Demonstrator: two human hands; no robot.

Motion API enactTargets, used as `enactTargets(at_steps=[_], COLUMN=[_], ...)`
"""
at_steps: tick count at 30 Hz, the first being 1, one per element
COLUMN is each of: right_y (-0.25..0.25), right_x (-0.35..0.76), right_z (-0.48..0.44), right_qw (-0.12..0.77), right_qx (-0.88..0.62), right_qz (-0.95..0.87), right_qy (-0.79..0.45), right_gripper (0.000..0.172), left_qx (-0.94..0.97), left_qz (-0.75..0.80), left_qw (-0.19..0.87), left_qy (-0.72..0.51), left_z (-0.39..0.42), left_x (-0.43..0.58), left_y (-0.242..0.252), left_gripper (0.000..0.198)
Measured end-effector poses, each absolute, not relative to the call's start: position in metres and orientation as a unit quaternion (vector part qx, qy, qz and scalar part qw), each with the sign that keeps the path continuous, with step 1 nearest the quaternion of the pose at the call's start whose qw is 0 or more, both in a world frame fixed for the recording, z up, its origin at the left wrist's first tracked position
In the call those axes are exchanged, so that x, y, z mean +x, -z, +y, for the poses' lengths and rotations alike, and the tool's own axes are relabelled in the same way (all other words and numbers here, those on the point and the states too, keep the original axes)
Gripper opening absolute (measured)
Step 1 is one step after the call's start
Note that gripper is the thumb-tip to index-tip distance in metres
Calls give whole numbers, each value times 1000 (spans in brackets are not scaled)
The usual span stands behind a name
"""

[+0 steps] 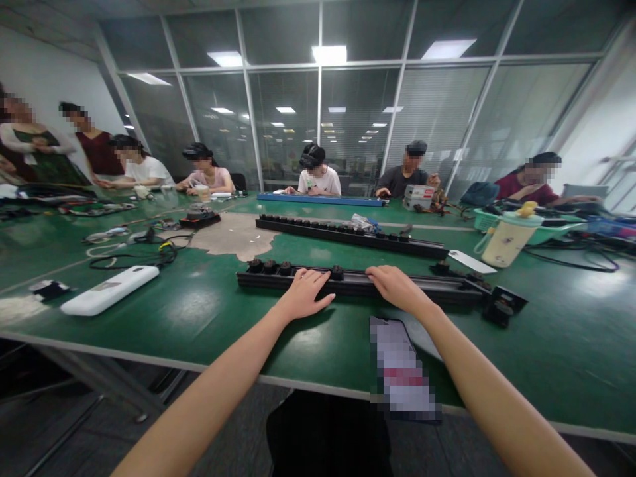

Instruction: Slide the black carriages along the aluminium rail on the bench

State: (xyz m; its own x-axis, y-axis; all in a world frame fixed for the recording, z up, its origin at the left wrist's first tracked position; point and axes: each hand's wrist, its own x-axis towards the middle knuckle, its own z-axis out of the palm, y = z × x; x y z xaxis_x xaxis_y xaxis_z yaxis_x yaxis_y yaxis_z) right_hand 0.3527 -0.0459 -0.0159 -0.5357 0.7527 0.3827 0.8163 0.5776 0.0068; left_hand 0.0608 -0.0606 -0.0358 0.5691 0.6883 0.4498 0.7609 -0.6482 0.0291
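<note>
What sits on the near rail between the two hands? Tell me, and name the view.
A black part sits on the near rail between the left hand and the right hand, nearer the left; the head view shows it.

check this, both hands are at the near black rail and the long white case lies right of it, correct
No: the long white case lies left of the near black rail, as the head view shows; the rest holds.

Touches the near black rail [350, 286] with the spread left hand [305, 295], just beside a single black knob [337, 272], and places the right hand [395, 286] over it, to the right of this knob. Has a phone [405, 371] at the near edge of the green table [199, 324], and farther, a second black rail [348, 239].
</note>
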Motion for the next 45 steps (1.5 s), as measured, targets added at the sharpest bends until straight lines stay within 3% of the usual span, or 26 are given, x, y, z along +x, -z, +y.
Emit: enactTargets(at_steps=[12,22,35,45], right_y=[31,31,29,24], right_x=[339,335,332,329], right_z=[-46,-45,-43,-46], right_qw=[197,160,108,111], right_qx=[-384,-407,-433,-417], right_qz=[-899,-894,-889,-893], right_qy=[71,96,104,131], right_gripper=[46,46,62,55], left_qx=[-878,-874,-866,-870], left_qz=[-417,-422,-437,-434], left_qw=[92,99,115,114], left_qy=[215,221,214,206], left_z=[-62,-60,-61,-62], left_x=[61,62,65,64], left_y=[37,38,37,37], left_gripper=[65,61,62,62])
